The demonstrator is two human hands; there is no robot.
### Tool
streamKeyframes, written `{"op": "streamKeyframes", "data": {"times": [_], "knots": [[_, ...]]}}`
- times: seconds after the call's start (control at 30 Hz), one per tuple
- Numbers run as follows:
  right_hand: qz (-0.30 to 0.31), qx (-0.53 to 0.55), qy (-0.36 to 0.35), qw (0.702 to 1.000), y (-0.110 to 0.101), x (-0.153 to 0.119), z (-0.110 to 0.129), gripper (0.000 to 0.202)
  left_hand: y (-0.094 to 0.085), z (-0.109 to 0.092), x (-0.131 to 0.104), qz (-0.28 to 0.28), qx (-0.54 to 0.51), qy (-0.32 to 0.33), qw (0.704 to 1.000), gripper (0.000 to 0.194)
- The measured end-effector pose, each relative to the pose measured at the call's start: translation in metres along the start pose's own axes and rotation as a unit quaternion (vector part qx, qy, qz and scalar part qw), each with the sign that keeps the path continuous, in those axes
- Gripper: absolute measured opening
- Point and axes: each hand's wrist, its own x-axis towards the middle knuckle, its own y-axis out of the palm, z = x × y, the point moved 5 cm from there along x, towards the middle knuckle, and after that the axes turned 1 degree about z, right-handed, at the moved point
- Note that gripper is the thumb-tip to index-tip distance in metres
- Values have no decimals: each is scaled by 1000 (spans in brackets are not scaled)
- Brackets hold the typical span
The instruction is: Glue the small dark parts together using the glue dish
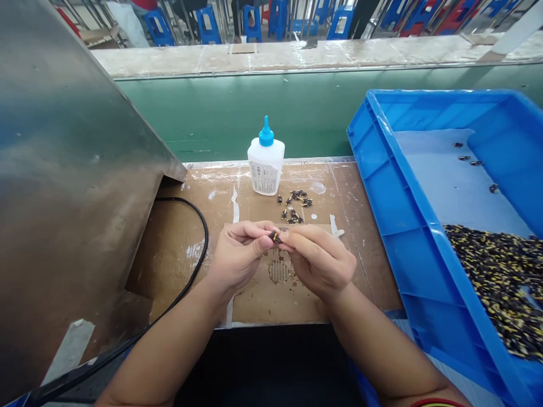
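Note:
Between my fingertips is a small black-and-yellow part (275, 237), too small to name more exactly. My left hand (241, 251) pinches it from the left with thumb and forefinger. From the other side, the closed fingers of my right hand (320, 254) touch or grip its right end. Just beyond my hands, several similar small parts (294, 216) lie loose on the cardboard (254, 308). Behind them stands a white squeeze bottle (266, 164) with a blue pointed cap, upright.
A blue crate (384, 186) on the right holds a heap of similar black-and-yellow parts (500, 282). A metal panel (76, 169) rises at the left, with a black cable (206, 237) beside it. A green belt (203, 116) runs behind; blue stools (252, 22) stand farther back.

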Motion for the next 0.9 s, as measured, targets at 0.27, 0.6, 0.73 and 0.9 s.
{"op": "streamKeyframes", "data": {"times": [0.27, 0.6, 0.73, 0.9], "knots": [[-14, -9, -2, 1000, 1, 1, 2, 25, 2, -2, 0, 20, -9, -2, 1000, 11], [-6, -12, 0, 1000, 0, 0, 2, 24, -3, -5, -1, 17, 57, 31, 998, 10], [19, -24, -3, 1000, 2, -1, 0, 30, -5, -10, -6, -13, 150, 102, 983, 10], [5, -35, -11, 999, 4, 0, -2, 30, 4, -28, -18, -59, 404, 304, 861, 24]]}}
